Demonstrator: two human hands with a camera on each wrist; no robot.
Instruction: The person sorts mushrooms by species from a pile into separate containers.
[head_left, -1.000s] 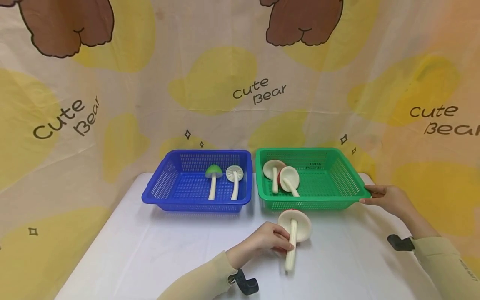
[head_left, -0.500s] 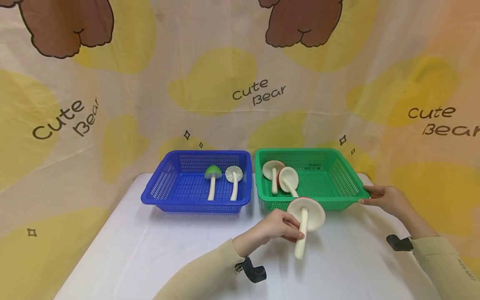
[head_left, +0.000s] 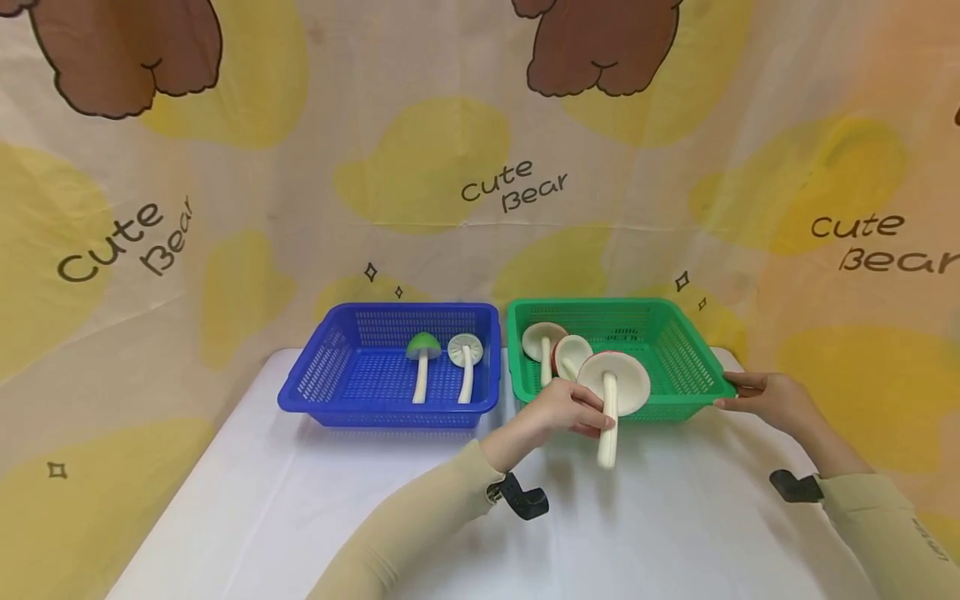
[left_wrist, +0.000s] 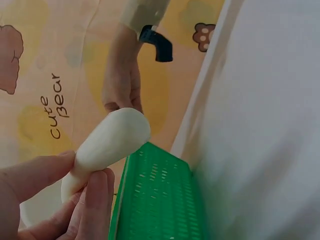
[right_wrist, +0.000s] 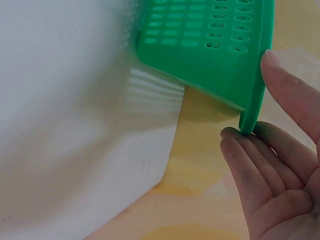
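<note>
My left hand pinches the thick white stem of a toy mushroom. The pale underside of its red-edged cap faces me, in front of and above the near rim of the green basket. Seen from the left wrist, thumb and fingers grip the stem, its rounded end toward the camera. Two more red-edged mushrooms lie in that basket's left half; one mushroom is partly covered by the held one. At the basket's right front corner my right hand holds the rim, thumb above and fingers below in the right wrist view.
A blue basket stands left of the green one. Inside it lie a green-capped mushroom and a mushroom with a pale underside showing. Both baskets rest on a white-covered table, with a printed cloth hanging close behind.
The left hand has raised the mushroom from low over the table, moving it forward and a little right to the green basket's front rim. My right hand keeps its place at the corner.
</note>
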